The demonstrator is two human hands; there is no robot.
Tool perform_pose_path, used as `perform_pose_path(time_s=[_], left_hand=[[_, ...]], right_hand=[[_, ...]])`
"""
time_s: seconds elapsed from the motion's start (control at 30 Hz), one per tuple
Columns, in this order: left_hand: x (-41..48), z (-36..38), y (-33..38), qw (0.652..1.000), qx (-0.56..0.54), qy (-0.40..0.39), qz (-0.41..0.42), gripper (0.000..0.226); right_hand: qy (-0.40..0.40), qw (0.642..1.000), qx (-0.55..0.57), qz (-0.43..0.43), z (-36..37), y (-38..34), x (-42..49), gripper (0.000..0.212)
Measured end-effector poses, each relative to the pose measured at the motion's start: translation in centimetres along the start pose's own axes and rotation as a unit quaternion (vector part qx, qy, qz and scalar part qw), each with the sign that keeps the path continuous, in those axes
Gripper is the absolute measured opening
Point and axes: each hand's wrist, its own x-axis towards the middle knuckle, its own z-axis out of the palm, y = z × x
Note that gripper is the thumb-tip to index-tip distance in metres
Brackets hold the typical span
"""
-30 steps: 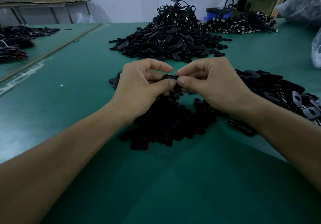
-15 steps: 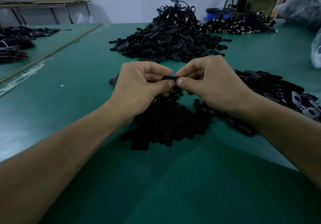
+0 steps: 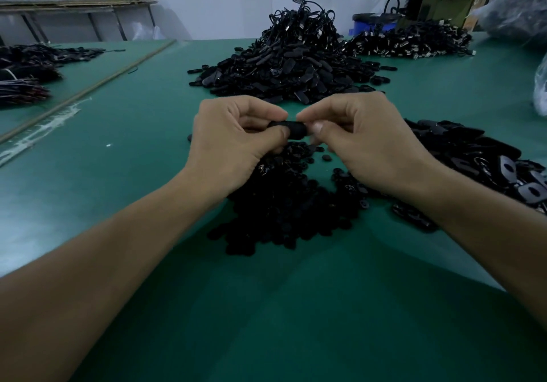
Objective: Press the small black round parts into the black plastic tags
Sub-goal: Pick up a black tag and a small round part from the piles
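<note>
A black plastic tag (image 3: 291, 129) is held between both hands above the green table. My left hand (image 3: 233, 144) pinches its left end between thumb and forefinger. My right hand (image 3: 367, 141) pinches its right end the same way. Whether a small round part sits in the tag is hidden by my fingers. Below the hands lies a heap of small black round parts (image 3: 284, 204). A pile of loose black tags (image 3: 479, 159) lies to the right of my right wrist.
A tall heap of black tags with cords (image 3: 293, 58) stands behind my hands, another pile (image 3: 411, 42) at the back right. Dark bundles (image 3: 26, 70) lie at far left. A plastic bag (image 3: 540, 91) sits at the right edge. The green table (image 3: 296, 307) stretches bare in front.
Both hands have stayed pinched on the tag over the round parts. They have parted slightly, so more of the tag shows between the fingertips.
</note>
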Motion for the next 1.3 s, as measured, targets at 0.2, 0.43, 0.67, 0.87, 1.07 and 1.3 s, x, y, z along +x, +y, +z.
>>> perform_pose_path(time_s=[0.2, 0.43, 0.67, 0.87, 1.07, 1.3], left_hand=[[1.6, -2.0, -2.1, 0.99, 0.071, 0.125, -0.008, 0.031], [2.9, -3.6, -4.3, 0.974, 0.174, 0.146, -0.014, 0.023], [3.0, -3.9, -5.1, 0.97, 0.206, 0.122, -0.035, 0.022], [2.8, -3.7, -4.7, 0.964, 0.241, 0.102, -0.054, 0.02], [2.1, -3.4, -3.4, 0.955, 0.282, 0.093, 0.013, 0.019], [-0.1, -0.1, -0.9, 0.987, 0.13, -0.035, 0.082, 0.016]], right_hand=[[-0.069, 0.951, -0.299, 0.027, -1.0, 1.1, -0.2, 0.032], [-0.089, 0.952, -0.289, 0.05, -1.1, 1.0, -0.2, 0.02], [-0.075, 0.936, -0.334, 0.078, -1.3, 1.4, -0.3, 0.027], [-0.069, 0.94, -0.326, 0.078, -1.3, 1.5, -0.1, 0.024], [-0.018, 0.972, -0.23, 0.052, -1.4, 1.7, 0.4, 0.026], [-0.085, 0.99, 0.105, 0.037, -0.5, 0.6, 0.0, 0.028]])
